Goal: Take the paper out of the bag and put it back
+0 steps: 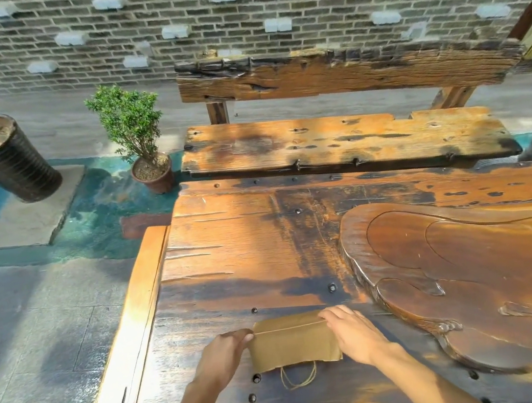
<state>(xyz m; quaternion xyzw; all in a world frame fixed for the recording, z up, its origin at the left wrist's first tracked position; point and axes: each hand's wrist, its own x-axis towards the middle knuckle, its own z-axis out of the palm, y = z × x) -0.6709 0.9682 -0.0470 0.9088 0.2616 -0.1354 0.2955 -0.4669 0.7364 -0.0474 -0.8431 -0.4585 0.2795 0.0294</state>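
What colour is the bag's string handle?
The string handle is tan, like the bag; the head view shows it.

We see a flat brown paper bag (292, 342) lying on the bench (231, 258) near its near-left edge, its mouth facing us and a thin twine handle (299, 376) looping out from the near side. A crease runs across it near the far edge. No paper shows outside the bag.

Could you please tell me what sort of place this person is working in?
Probably an outdoor courtyard or tea-house patio: a rustic wooden table with a carved tea tray, a weathered bench, a potted shrub on paving, and a brick wall behind.
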